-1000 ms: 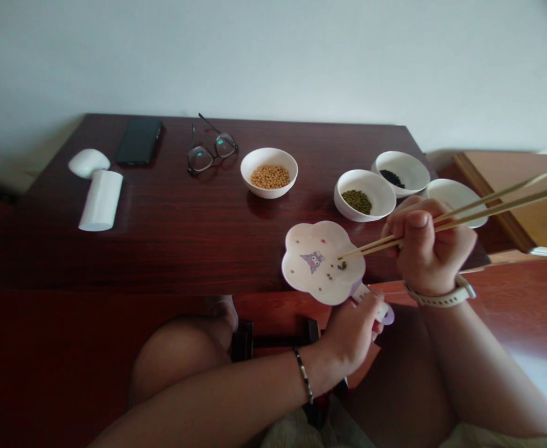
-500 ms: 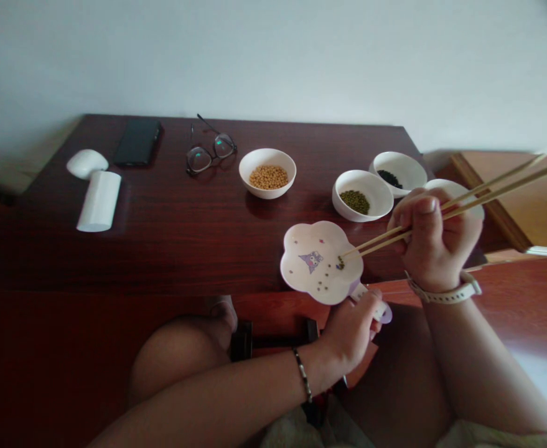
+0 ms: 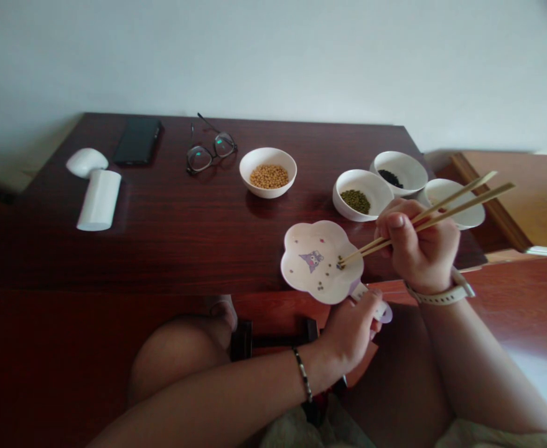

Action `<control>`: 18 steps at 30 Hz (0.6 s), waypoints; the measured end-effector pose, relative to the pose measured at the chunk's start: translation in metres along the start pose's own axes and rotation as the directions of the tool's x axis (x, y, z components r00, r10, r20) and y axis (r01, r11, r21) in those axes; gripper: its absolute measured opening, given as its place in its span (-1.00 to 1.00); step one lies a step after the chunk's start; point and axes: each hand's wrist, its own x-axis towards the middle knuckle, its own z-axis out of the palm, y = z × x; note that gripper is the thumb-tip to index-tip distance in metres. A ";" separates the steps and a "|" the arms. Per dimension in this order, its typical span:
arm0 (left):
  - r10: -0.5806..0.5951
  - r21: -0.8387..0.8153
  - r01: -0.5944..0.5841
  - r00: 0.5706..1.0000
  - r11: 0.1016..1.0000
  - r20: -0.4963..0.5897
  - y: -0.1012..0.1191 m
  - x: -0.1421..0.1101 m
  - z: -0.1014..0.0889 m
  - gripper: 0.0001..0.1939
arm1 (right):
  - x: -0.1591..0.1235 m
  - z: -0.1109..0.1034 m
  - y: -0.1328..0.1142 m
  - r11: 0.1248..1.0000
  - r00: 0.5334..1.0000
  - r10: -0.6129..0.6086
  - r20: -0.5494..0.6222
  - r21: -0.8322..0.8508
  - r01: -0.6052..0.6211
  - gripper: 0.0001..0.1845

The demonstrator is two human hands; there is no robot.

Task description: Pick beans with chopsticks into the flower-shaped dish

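My left hand (image 3: 350,330) is closed around the handle of a white flower-shaped dish (image 3: 301,239) with a cartoon print, held at the table's front edge. Several small green beans (image 3: 320,285) lie on the dish. My right hand (image 3: 420,249) grips a pair of wooden chopsticks (image 3: 455,202). Their tips touch down among beans at the dish's right side; whether a bean is pinched between them I cannot tell. Just beyond the dish stands a white bowl of green beans (image 3: 356,201), and behind it a bowl of black beans (image 3: 391,178).
A bowl of yellow soybeans (image 3: 269,177) stands mid-table. Behind my right hand is another white bowl (image 3: 469,219), partly covered. Eyeglasses (image 3: 211,153), a black box-like device (image 3: 137,142) and a white cylinder with a rounded head (image 3: 99,200) lie to the left. The wall borders the table's back.
My right hand has shifted left and slightly down with the chopsticks, which now stand steeper. Their tips moved slightly left and down among the beans. The left hand and dish stay nearly still.
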 end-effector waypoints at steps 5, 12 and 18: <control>0.012 0.000 -0.012 1.000 1.000 0.005 0.000 0.000 -0.001 -0.70 | -0.001 0.000 0.004 0.995 0.997 -0.080 -0.002 -0.051 0.080 -0.50; 0.003 0.004 -0.003 1.000 1.000 0.000 -0.001 0.000 0.000 -0.70 | -0.004 0.002 0.002 0.995 0.996 -0.082 0.029 -0.058 0.083 -0.53; 0.009 0.008 -0.009 1.000 1.000 -0.017 -0.003 0.002 0.000 -0.68 | -0.004 0.004 -0.002 0.998 0.998 -0.058 0.031 -0.031 0.059 -0.53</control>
